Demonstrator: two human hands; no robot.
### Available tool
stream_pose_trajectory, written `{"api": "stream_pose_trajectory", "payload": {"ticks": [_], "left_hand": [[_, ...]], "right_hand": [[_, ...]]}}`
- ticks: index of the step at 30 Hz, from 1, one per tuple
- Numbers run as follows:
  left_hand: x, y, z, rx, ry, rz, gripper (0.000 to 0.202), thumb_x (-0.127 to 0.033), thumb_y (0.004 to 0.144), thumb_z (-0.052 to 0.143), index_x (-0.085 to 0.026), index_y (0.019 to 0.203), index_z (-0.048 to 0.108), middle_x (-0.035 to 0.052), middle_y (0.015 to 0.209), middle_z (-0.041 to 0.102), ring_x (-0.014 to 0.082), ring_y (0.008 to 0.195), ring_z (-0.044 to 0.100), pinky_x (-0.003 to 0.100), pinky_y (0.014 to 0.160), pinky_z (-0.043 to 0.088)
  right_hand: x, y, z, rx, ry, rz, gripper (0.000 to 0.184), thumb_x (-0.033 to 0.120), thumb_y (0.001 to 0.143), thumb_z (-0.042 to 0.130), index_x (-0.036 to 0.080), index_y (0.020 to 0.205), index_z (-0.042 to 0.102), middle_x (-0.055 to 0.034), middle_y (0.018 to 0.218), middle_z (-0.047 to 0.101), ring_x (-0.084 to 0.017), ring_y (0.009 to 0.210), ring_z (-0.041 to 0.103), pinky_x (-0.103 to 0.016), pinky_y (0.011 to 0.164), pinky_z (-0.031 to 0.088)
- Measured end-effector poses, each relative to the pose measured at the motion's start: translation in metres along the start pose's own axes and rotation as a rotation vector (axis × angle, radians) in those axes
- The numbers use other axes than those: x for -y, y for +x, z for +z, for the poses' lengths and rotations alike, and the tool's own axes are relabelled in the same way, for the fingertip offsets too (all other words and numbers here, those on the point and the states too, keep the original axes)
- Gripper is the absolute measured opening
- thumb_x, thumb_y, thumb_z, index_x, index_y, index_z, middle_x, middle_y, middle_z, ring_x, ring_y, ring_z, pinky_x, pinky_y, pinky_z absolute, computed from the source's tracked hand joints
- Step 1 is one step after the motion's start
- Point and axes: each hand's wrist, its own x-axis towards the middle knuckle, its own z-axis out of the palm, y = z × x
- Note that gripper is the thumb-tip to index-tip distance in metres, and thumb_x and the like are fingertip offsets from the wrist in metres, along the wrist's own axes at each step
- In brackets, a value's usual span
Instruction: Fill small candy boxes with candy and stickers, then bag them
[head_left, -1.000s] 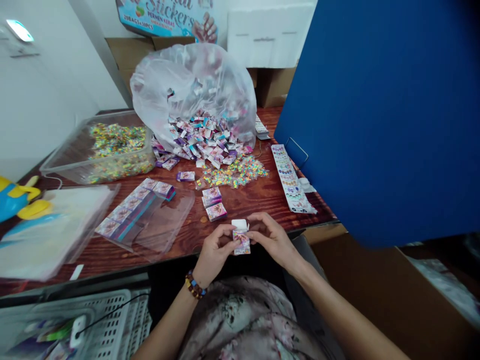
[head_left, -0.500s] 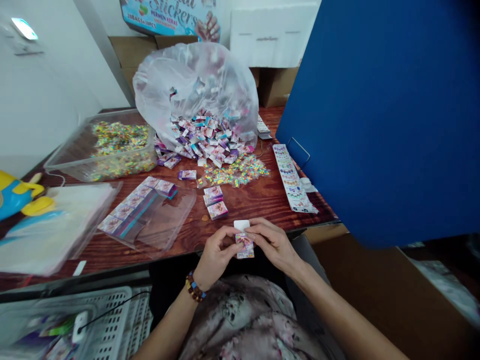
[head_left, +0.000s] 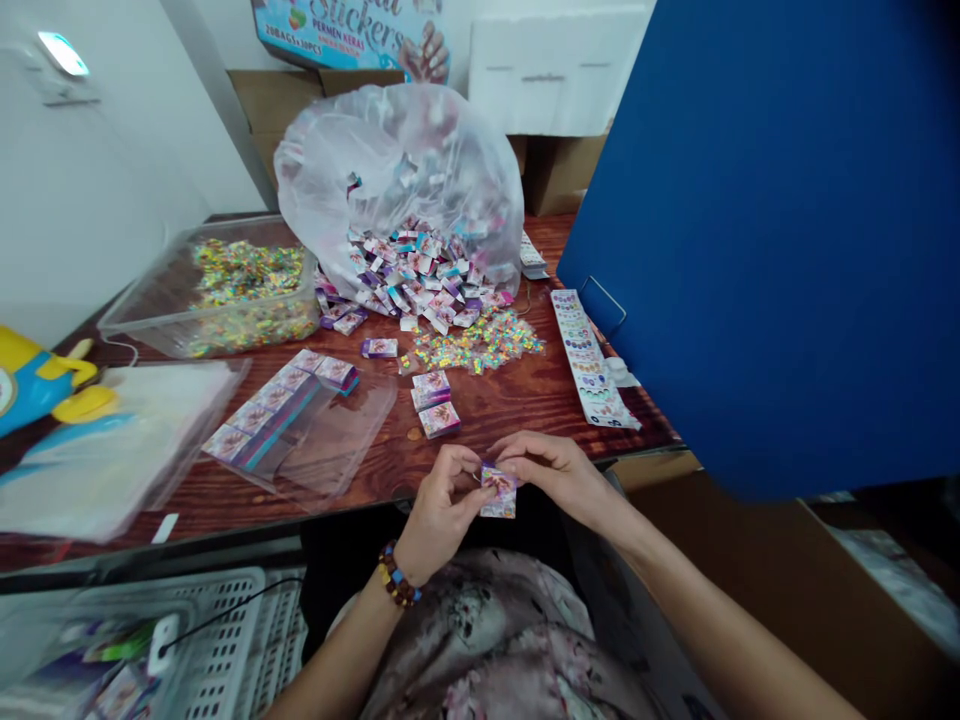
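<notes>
Left hand [head_left: 442, 505], a beaded bracelet [head_left: 397, 575] at its wrist, and right hand [head_left: 551, 470]: together, fingertips of both pinched on one small printed box [head_left: 499, 492], the left at its side edge, the right over its upper end; neither hand is clearly nearer. Box: held just past the front edge of the wooden desk [head_left: 510, 425], long axis running roughly fore and aft, tilted slightly; its lower end shows below the fingers. Ahead of the small printed box, just beyond the hands: two stacked boxes [head_left: 430, 391] and a single box [head_left: 439, 420], with open desk between them and the hands. Left of it: a row of boxes [head_left: 277, 410] on a clear plastic sleeve [head_left: 341, 440]. Further ahead: multicoloured small pieces [head_left: 480, 340], a heap of boxes [head_left: 412, 275] and a large clear plastic bag [head_left: 397, 170]. Ahead and left: a clear plastic tub [head_left: 150, 320] holding more coloured pieces. Ahead and right: a printed sticker strip [head_left: 592, 360], then a blue panel [head_left: 750, 230] closing that side. Below and left: a white plastic crate [head_left: 225, 640].
</notes>
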Motion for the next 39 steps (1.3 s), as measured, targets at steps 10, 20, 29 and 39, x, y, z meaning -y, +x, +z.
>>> {"api": "stream_pose_trajectory", "payload": {"ticks": [10, 20, 29, 39], "left_hand": [[-0.003, -0.003, -0.003, 0.064, -0.016, -0.031, 0.032, -0.028, 0.081, 0.064, -0.021, 0.106, 0.045, 0.0019, 0.092, 0.061, 0.0128, 0.079, 0.061, 0.025, 0.071, 0.048], [0.008, -0.002, -0.002, 0.033, -0.033, -0.046, 0.034, -0.031, 0.079, 0.067, -0.021, 0.106, 0.050, -0.0010, 0.086, 0.058, 0.0110, 0.073, 0.059, 0.022, 0.066, 0.047], [0.003, -0.002, -0.002, 0.030, -0.106, -0.092, 0.034, -0.030, 0.079, 0.066, -0.020, 0.111, 0.058, 0.0006, 0.087, 0.061, 0.0117, 0.074, 0.059, 0.023, 0.069, 0.050], [0.009, -0.001, -0.005, 0.092, -0.041, -0.170, 0.025, -0.029, 0.077, 0.066, -0.016, 0.098, 0.062, 0.0019, 0.080, 0.065, 0.0123, 0.065, 0.060, 0.024, 0.061, 0.050]], "right_hand": [[0.004, 0.004, -0.002, 0.080, 0.101, 0.186, 0.020, 0.032, 0.079, 0.064, 0.018, 0.087, 0.075, -0.0008, 0.076, 0.069, -0.013, 0.068, 0.063, -0.022, 0.061, 0.054], [0.003, 0.000, -0.006, 0.177, -0.186, -0.040, 0.022, 0.025, 0.088, 0.054, 0.023, 0.099, 0.074, -0.0033, 0.093, 0.073, -0.017, 0.085, 0.067, -0.027, 0.074, 0.053], [-0.012, -0.012, 0.008, -0.048, -0.284, -0.159, 0.022, 0.026, 0.089, 0.054, 0.023, 0.102, 0.071, -0.0063, 0.100, 0.072, -0.019, 0.091, 0.067, -0.030, 0.081, 0.053], [-0.020, -0.006, 0.001, 0.124, -0.202, -0.067, 0.014, 0.026, 0.086, 0.059, 0.020, 0.083, 0.071, -0.0035, 0.083, 0.067, -0.015, 0.078, 0.063, -0.026, 0.070, 0.051]]}}
